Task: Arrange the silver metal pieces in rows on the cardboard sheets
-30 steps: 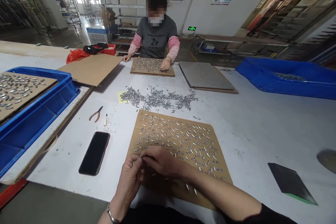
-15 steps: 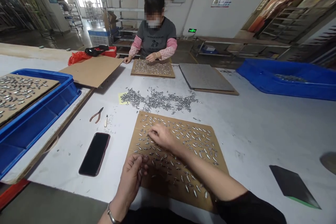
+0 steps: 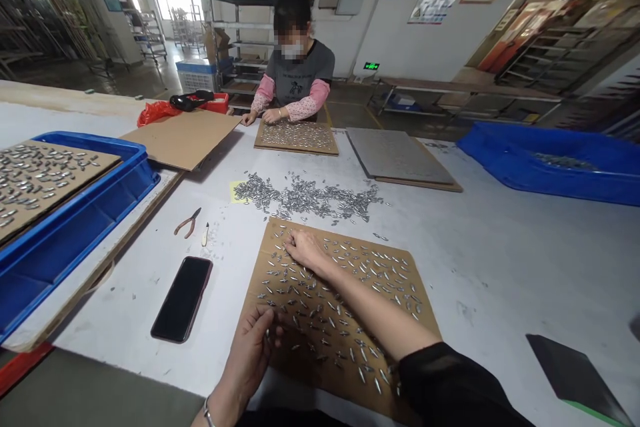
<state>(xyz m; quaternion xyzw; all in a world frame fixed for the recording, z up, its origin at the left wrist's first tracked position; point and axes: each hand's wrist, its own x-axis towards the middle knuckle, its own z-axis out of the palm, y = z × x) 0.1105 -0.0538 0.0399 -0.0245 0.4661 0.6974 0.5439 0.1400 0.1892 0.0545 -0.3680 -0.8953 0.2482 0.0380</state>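
A brown cardboard sheet (image 3: pixel 306 371) lies in front of me, covered with many small silvery, pointed metal pieces (image 3: pixel 377 385) set apart in loose rows. Over its far left part, my right hand (image 3: pixel 306 249) touches down with thumb and fingers pinched together; whatever lies between the fingertips is hidden. My left hand (image 3: pixel 254 345) is at the sheet's near left edge, its fingers curled in towards the thumb. What it holds, if anything, I cannot make out. Just beyond the sheet spreads a heap of similar metal pieces (image 3: pixel 305 197) on the white table (image 3: pixel 500 267).
To the left are a phone (image 3: pixel 182 299), pliers (image 3: pixel 189 223), a small blade tool (image 3: pixel 205 235) and a blue tray (image 3: pixel 115 203) holding another filled sheet. A co-worker (image 3: pixel 297 73) works at a board (image 3: pixel 296 139) opposite. A blue bin (image 3: pixel 520 170) stands right, a dark folder (image 3: pixel 575 370) nearer.
The view has shifted slightly, so the table appears a little lower and further right. My right hand has moved slightly towards the sheet's far edge. The co-worker's hand has moved across their board.
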